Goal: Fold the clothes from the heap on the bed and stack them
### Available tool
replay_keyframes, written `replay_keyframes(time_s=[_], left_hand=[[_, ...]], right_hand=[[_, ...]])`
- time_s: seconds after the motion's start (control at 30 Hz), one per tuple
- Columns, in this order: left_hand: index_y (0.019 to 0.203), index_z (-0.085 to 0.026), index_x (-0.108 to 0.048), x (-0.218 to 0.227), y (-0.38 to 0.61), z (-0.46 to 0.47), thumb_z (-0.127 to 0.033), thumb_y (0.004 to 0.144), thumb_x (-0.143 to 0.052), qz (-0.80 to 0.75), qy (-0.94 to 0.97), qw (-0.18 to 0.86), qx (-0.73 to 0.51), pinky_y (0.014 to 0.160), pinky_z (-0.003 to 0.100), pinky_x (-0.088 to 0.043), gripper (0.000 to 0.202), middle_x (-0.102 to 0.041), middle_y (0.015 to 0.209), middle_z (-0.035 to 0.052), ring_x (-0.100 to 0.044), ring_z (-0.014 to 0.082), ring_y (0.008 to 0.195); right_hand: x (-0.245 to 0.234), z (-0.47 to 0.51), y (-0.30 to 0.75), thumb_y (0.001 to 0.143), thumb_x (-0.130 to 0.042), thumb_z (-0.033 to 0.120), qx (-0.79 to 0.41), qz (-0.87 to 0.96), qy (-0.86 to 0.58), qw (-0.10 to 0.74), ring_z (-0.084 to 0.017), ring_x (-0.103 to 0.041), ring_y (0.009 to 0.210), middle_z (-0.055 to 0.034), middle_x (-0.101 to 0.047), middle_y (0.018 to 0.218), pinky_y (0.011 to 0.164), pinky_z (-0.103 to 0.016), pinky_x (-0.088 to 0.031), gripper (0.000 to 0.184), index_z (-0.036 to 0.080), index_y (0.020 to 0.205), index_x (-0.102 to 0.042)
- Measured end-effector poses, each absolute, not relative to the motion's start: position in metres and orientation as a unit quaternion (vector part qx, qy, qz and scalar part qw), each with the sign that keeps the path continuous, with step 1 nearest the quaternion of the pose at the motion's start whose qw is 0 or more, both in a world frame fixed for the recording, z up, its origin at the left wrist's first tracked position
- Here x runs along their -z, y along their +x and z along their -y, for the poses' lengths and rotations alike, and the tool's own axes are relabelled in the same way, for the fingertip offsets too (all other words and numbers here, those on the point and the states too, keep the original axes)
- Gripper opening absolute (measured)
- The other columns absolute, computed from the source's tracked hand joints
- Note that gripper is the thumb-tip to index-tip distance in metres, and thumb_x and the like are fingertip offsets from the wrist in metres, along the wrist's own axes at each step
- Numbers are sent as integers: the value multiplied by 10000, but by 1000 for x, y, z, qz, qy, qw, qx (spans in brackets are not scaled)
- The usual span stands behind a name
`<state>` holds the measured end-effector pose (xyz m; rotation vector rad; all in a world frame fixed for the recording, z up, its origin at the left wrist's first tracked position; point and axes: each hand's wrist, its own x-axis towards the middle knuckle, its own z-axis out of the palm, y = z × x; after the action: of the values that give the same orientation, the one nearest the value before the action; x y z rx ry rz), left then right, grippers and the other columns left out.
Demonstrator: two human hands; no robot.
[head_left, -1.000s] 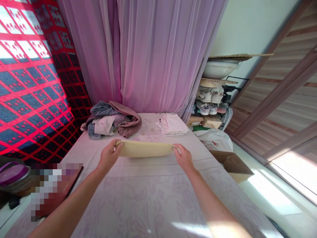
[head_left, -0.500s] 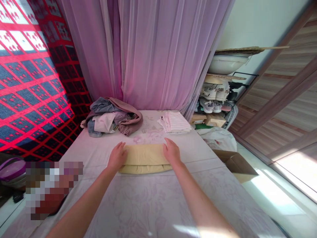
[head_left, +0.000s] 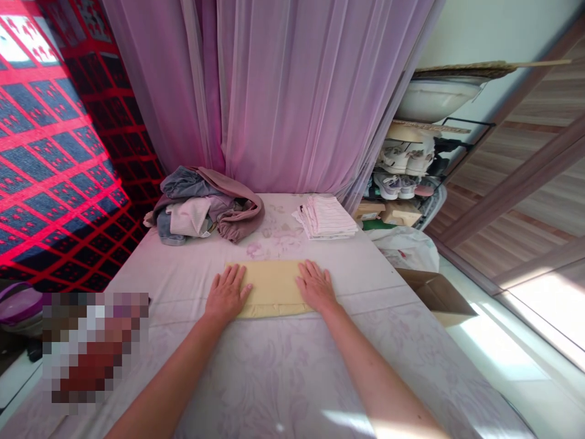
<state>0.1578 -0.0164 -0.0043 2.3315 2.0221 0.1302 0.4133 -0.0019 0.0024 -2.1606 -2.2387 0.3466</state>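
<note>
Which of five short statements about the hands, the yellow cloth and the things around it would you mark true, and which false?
1. The left hand touches the left end of the folded yellow cloth. True.
2. The right hand is a closed fist. False: its fingers are extended, at the cloth's right end.
3. A stack of striped fabric lies beyond the cloth, toward the right. True.
4. The jumbled clothes pile lies to the right of that stack. False: it lies to the left.
5. Shoes stand on a rack at the right. True.
</note>
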Motion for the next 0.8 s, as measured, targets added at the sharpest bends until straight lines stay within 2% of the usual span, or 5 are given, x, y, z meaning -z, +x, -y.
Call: replay_keyframes(time_s=[0.2, 0.33, 0.53, 0.67, 0.8], left_hand=[[1454, -209, -358, 5, 125, 16, -417, 951, -253, -679, 731, 41, -54, 1130, 519, -198, 554, -337, 1527, 56, -274, 267, 1415], [1403, -196, -441, 9, 92, 14, -379, 938, -279, -690, 714, 62, -96, 1125, 481, -241, 525, -395, 1497, 65, -310, 256, 1399], [1008, -207, -683, 10, 77, 23, -398, 900, -331, -682, 692, 105, -213, 1071, 427, -352, 416, -626, 1279, 76, -488, 234, 1270], [799, -235, -697, 5, 87, 39, -455, 867, -411, -679, 687, 102, -238, 1094, 478, -305, 367, -650, 1239, 55, -491, 257, 1262], [745, -246, -691, 2, 92, 48, -477, 839, -478, -673, 693, 108, -234, 1110, 492, -269, 328, -646, 1240, 44, -476, 258, 1270]], right_hand=[[0, 3, 427, 972, -164, 439, -98, 703, -704, 1, -175, -137, 1441, -8, -166, 1584, 1146, -503, -108, 552, 263, 1487, -263], [2, 4, 426, 970, -185, 430, -85, 707, -702, 18, -180, -163, 1434, -10, -212, 1573, 1142, -503, -124, 541, 261, 1471, -303], [3, 5, 426, 970, -195, 430, -67, 706, -705, 20, -182, -201, 1422, -18, -247, 1563, 1137, -488, -148, 529, 272, 1455, -336], [4, 4, 426, 967, -210, 425, -58, 705, -706, 23, -185, -216, 1415, -22, -259, 1558, 1132, -493, -154, 524, 267, 1446, -353], [5, 3, 426, 967, -215, 426, -58, 704, -707, 15, -186, -214, 1415, -24, -259, 1558, 1130, -493, -157, 525, 265, 1447, -352]])
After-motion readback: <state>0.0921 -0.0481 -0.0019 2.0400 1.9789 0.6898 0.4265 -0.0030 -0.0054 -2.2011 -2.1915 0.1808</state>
